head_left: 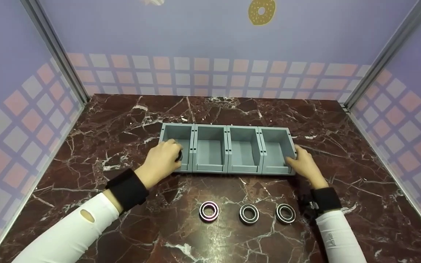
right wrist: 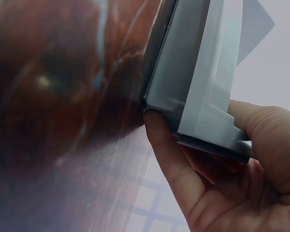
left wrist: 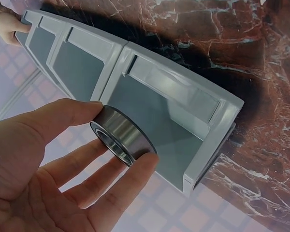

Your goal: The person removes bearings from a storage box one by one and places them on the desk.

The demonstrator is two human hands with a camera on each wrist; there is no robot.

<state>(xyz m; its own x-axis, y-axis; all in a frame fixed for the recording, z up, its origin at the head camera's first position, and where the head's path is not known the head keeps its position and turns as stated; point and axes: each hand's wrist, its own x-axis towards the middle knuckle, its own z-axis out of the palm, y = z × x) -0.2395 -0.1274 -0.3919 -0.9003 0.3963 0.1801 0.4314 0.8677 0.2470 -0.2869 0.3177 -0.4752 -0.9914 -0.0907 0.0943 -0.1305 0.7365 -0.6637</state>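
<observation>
My left hand (head_left: 163,159) pinches a ball bearing (left wrist: 120,133) between thumb and fingertips, over the leftmost compartment of a grey four-bin organizer (head_left: 210,168). In the left wrist view the bearing is tilted, its shiny steel outer ring facing the bin opening. At the organizer's right end, my right hand (head_left: 304,163) grips the side wall, thumb inside the bin and fingers outside. Closer to me on the table lie a bearing with a pinkish ring (head_left: 209,211), a dark-sealed bearing (head_left: 249,220) in the middle and another bearing (head_left: 285,220) on the right.
The organizer stands on a dark red marbled table (head_left: 122,226). Behind it rises a lilac wall (head_left: 210,40) with pink and white squares, and similar panels close off both sides. Metal posts (head_left: 55,47) mark the back corners.
</observation>
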